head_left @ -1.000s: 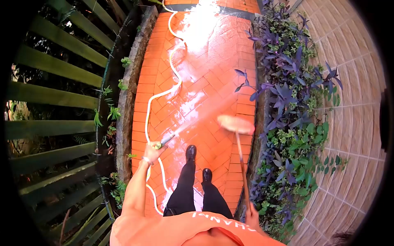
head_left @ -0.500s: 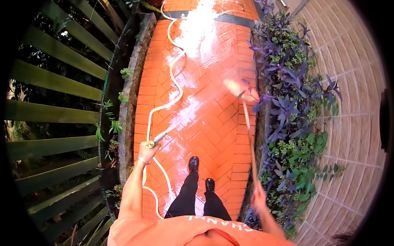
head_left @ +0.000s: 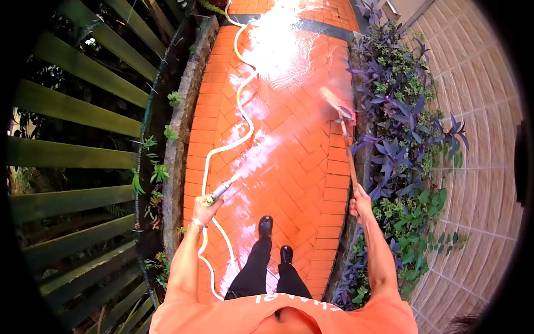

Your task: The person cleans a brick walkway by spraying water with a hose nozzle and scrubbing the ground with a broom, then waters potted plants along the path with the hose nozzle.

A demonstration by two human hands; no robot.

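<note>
My left hand is closed round a hose spray nozzle, which points up the path and to the right with water spraying from it. The pale hose runs along the left of the path and loops beside my legs. On the right, my right hand grips the wooden handle of a broom. Its blurred head is at the path's right edge, beside the purple plants, and I cannot tell how firmly it touches the bricks.
The wet brick path glares at the far end, where a dark strip crosses it. A stone kerb and slatted fence line the left. Purple-leaved plants and a tiled wall border the right. My black boots stand on the bricks.
My right hand has moved forward, away from my body, and the broom head has shifted up and to the right. My left hand has barely moved and keeps spraying.
</note>
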